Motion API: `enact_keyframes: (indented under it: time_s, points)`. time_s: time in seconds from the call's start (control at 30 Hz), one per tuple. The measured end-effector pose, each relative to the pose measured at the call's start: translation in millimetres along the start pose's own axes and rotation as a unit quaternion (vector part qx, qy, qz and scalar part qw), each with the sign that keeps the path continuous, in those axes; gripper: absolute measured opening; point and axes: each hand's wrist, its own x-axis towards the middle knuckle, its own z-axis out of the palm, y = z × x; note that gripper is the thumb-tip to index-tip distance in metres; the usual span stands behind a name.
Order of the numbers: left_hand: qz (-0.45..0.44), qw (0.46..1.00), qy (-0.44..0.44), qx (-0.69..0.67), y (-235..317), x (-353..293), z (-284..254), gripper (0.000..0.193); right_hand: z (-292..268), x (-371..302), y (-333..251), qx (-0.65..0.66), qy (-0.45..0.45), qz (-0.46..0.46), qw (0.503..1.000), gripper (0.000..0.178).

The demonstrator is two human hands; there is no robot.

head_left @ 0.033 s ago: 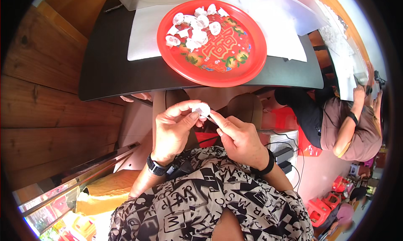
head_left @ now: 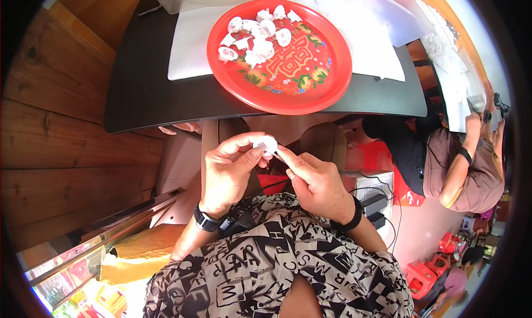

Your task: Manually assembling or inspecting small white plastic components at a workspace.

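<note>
My left hand (head_left: pixel 230 171) pinches a small round white plastic part (head_left: pixel 266 144) between thumb and fingers, above my lap. Against its right side is my right hand (head_left: pixel 318 187), its fingers closed around a slim tool (head_left: pixel 280 158) with a metallic-looking tip. Most of that tool is hidden by the fingers, so its exact kind does not show. Several similar white plastic parts (head_left: pixel 266 28) lie in a loose pile at the left and far side of a red oval tray (head_left: pixel 277 105) with a fruit and flower pattern.
Under the tray lie a white sheet (head_left: pixel 188 52) and a black table (head_left: pixel 149 96). A wooden wall (head_left: pixel 72 146) stands at the left. To the right, another person (head_left: pixel 465 163) sits at a second table. Black cables and a pale box (head_left: pixel 382 182) are near my right forearm.
</note>
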Motion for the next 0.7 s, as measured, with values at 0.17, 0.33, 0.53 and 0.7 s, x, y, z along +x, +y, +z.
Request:
enact_keyframes:
  time_s: [0.17,0.33,0.53,0.7]
  points:
    - [0.004,1.0,-0.003,-0.002,0.4,1.5,1.2,0.022,0.0,-0.6,0.1,0.028,-0.011,0.016,0.999,0.053]
    - [0.014,1.0,-0.013,0.019,0.5,2.2,1.6,0.022,-1.7,0.0,-0.2,0.107,-0.016,0.03,0.994,0.053]
    - [0.026,0.999,-0.023,0.015,-3.4,2.7,1.5,0.022,-6.1,0.1,4.8,0.174,-0.043,0.058,0.982,0.053]
    - [0.027,0.999,-0.012,0.014,-4.3,1.8,2.2,0.022,-11.2,1.5,8.7,0.231,-0.082,0.079,0.966,0.051]
